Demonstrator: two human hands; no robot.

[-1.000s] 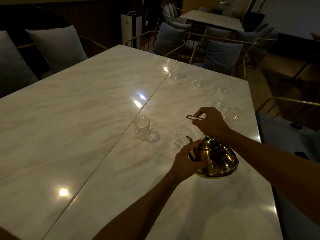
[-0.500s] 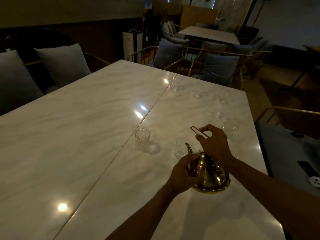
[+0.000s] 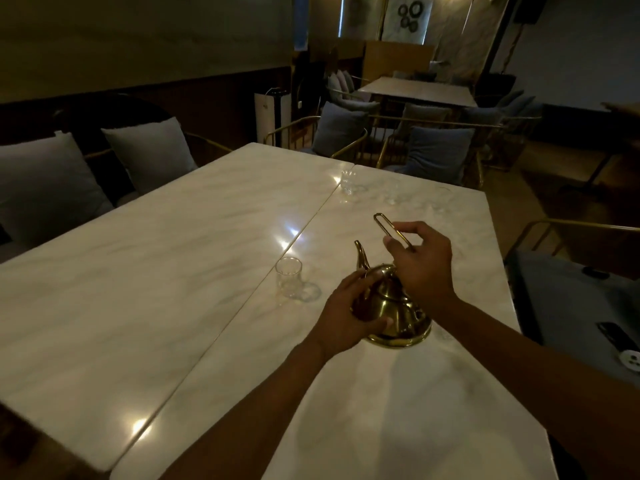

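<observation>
Seeming rigid, slick and weighty, the brass teapot (image 3: 398, 308) is best lifted by the wire handle (image 3: 387, 225) the right hand (image 3: 424, 265) pinches; the left hand (image 3: 346, 317) cups its body.

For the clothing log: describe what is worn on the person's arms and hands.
Nothing worn shows: left hand and right hand are gloveless; left forearm and right forearm are bare to the frame's edge, no sleeve, watch or bracelet.

A single wide-angle view, worn on the head, looks forward and down across the surface (image 3: 166, 278). The left hand (image 3: 346, 317) and right hand (image 3: 424, 261) sit near, mid-frame; chairs (image 3: 426, 150) far beyond.
</observation>
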